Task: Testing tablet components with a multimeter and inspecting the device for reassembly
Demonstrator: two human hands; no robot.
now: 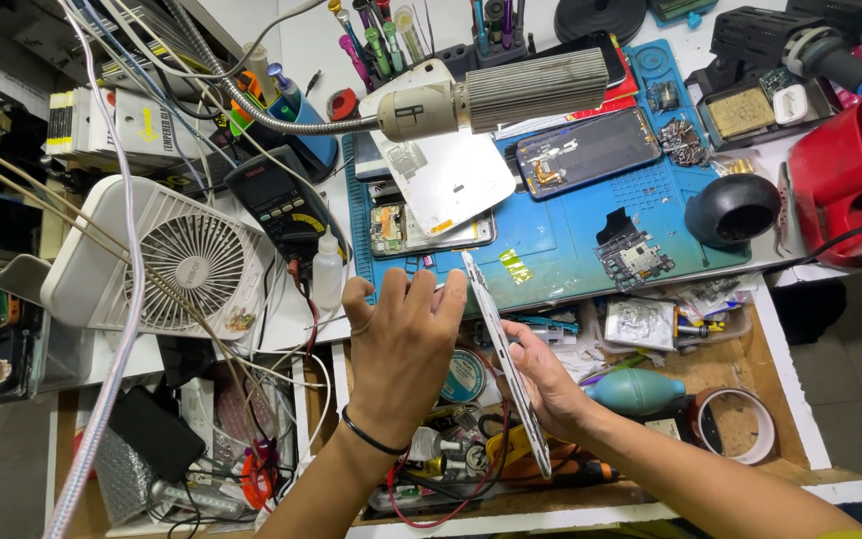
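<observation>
thin panel (507, 359) edge-on | between left hand (401, 349) and right hand (541, 379)

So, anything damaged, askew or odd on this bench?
Several phones lie opened up on the blue mat: one with its insides exposed, another under a loose white back panel, and a bare circuit board beside them. Both hands, left hand and right hand, hold a thin phone panel edge-on.
</observation>
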